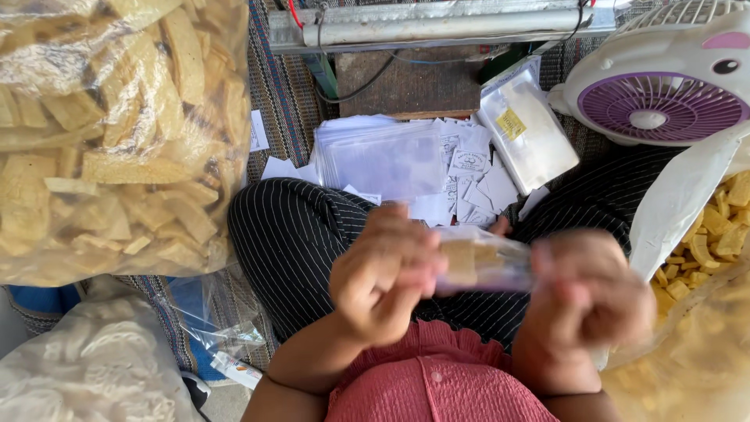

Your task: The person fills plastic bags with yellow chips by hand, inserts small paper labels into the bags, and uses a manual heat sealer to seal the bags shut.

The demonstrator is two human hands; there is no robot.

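Left hand: the left hand (pixel 387 277) is curled shut around the left end of a small clear packet (pixel 483 264), fingers folded over, blurred by motion.
Right hand: the right hand (pixel 590 301) pinches the packet's other end in a closed grip; it is blurred too, so I cannot tell exactly how the fingers lie.
Packet: it hangs between the two hands above the lap, near the middle of the view, and holds a few pale yellow crackers. Whether its mouth is sealed I cannot tell.
Big bag at 10 o'clock: a large clear bag of crackers (pixel 117 133), bulging full, lies just beside the person's knee.
Sack at 3 o'clock: an open white sack (pixel 680 203) with more yellow cracker pieces (pixel 715 234) showing inside.
Bag at 7 o'clock: a clear bag of white puffed snacks (pixel 94 367).
At 12 o'clock: a stack of empty clear pouches (pixel 383 160) and loose white paper labels (pixel 469 184) on the woven mat (pixel 289 101), with a flat packet of pouches (pixel 527 129) beside them.
At 1 o'clock: a small white and purple fan (pixel 660 86); behind the pouches, a metal sealing bar (pixel 437 23) with wires.
Progress: by my judgement one packet is filled and in hand; no finished packets show, and the many empty pouches and full bags suggest most of the packing remains.
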